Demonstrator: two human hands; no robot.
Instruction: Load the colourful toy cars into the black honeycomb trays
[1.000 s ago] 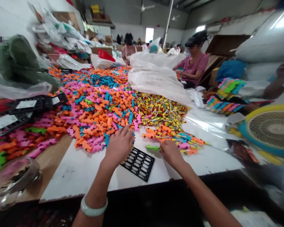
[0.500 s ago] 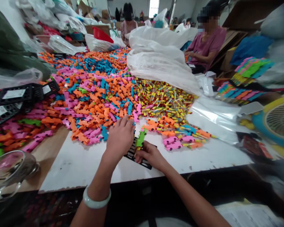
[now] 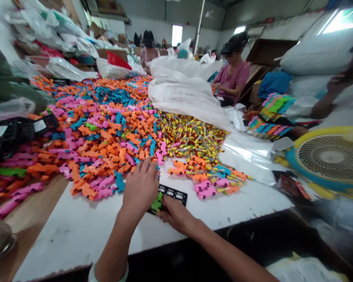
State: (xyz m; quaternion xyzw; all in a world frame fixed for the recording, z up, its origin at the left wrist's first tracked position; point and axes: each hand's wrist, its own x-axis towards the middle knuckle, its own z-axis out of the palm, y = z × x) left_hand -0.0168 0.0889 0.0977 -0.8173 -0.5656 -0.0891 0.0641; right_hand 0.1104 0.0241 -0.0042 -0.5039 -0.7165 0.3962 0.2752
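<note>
My right hand is closed on a green toy car, which it holds low against a black slotted plastic tray. The tray lies on the white table board, its left part hidden under my hands. My left hand is beside the tray's left end, back upward and fingers curled down; whatever is under them is hidden. A bit of blue shows by its fingertips. Just ahead of this hand spreads a big heap of orange, pink and blue toy cars.
Yellow-and-red small pieces are piled beyond the tray. Several cars with sticks lie to the right, near clear plastic bags and a yellow-blue fan. Black trays stand left. A person in pink sits across.
My right hand has lowered the green car from upright above the tray down onto it. The camera view has shifted right and up; my left hand stays near the same spot.
</note>
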